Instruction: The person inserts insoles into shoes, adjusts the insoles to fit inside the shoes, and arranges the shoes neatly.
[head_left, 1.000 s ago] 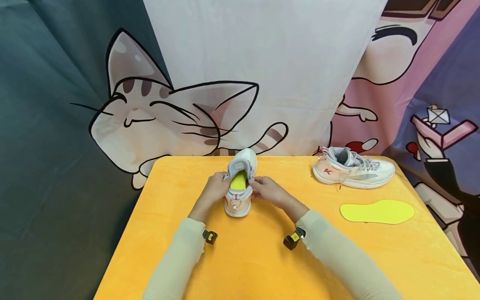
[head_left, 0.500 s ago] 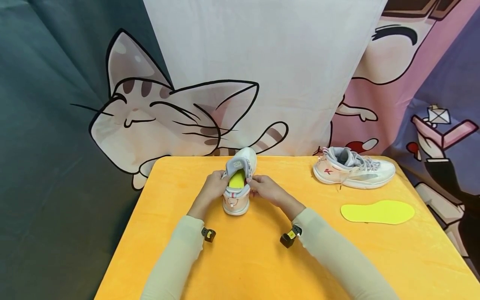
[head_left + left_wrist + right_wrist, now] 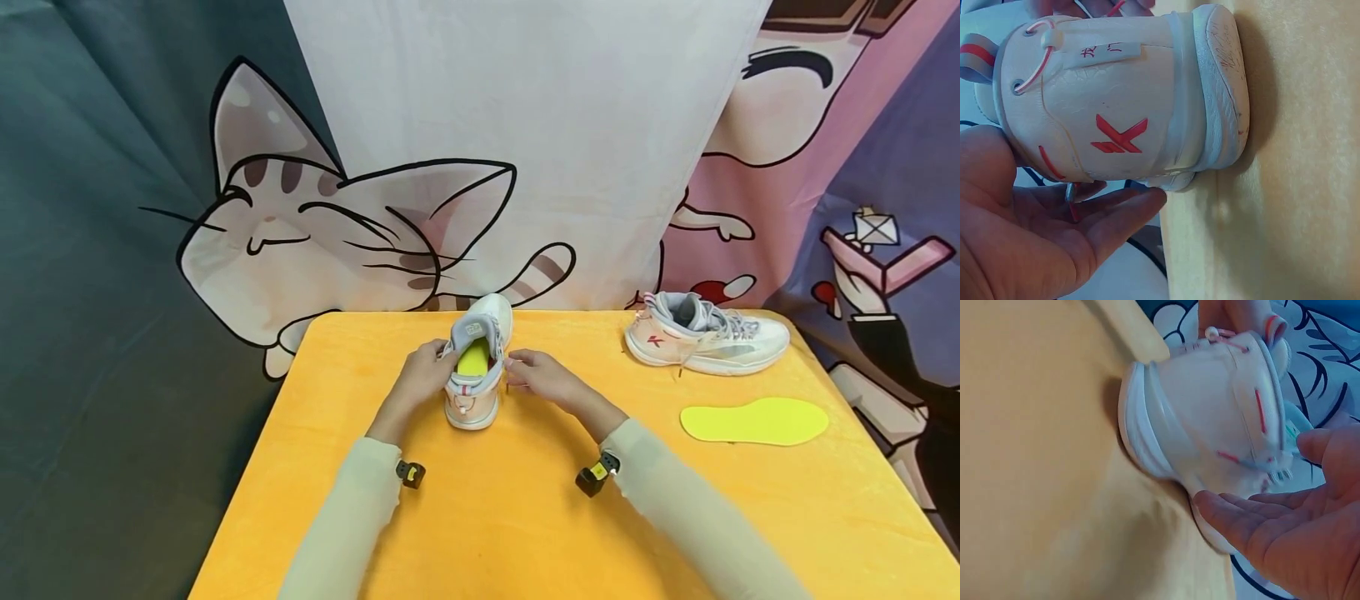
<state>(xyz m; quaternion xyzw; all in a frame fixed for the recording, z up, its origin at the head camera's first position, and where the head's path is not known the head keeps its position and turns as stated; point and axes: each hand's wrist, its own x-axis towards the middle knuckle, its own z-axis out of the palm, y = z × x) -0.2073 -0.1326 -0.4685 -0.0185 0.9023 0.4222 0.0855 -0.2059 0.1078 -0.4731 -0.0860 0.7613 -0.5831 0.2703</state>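
A white and pale pink sneaker (image 3: 471, 404) stands near the table's far edge, heel towards me. Through its collar a bright yellow insole (image 3: 472, 360) shows inside; its front part is hidden under the tongue. My left hand (image 3: 423, 372) grips the collar's left side, thumb at the rim and fingers along the outer wall. On the other side, my right hand (image 3: 546, 379) is held just off the shoe, its thumb apart from the collar. The right wrist view shows those fingers (image 3: 1235, 519) nearly straight beside the sneaker's side wall; contact cannot be told.
A matching laced sneaker (image 3: 738, 354) lies on the right of the yellow table (image 3: 480, 517), toe pointing right. In front of it a second yellow insole (image 3: 753, 422) lies flat. A printed cloth (image 3: 600, 125) hangs right behind the table's far edge.
My right hand has let go of the collar and drawn slightly right. The sneaker shifted a little left and away from me earlier on; my left hand stays on it.
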